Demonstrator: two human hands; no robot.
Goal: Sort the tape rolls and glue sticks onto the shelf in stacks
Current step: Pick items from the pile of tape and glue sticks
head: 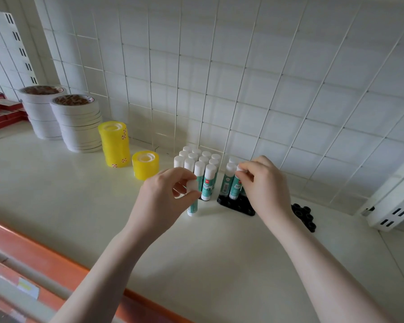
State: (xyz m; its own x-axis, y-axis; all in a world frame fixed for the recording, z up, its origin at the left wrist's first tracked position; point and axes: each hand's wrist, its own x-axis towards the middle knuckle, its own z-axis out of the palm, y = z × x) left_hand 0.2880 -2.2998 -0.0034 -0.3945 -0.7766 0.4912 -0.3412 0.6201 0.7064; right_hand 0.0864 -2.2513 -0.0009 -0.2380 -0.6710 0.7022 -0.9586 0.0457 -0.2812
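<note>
Several white-capped, green-labelled glue sticks (pixel 197 164) stand packed together near the back wall of the white shelf (pixel 79 206). My left hand (pixel 163 197) pinches the cap of one glue stick (pixel 193 208) standing upright in front of that group. My right hand (pixel 264 183) pinches the cap of another glue stick (pixel 235 190) seated in a black holder tray (pixel 236 207), beside a second stick (pixel 228 180). To the left stand a tall stack of yellow tape rolls (pixel 114 144), a single yellow roll (pixel 145 164) and two stacks of white tape rolls (pixel 78 123).
A second black holder (pixel 304 216) lies empty behind my right wrist. Red boxes (pixel 0 110) sit at the far left. A white wire grid (pixel 243 78) backs the shelf, a white bracket (pixel 390 206) juts in at right, and an orange rail (pixel 44 255) edges the front.
</note>
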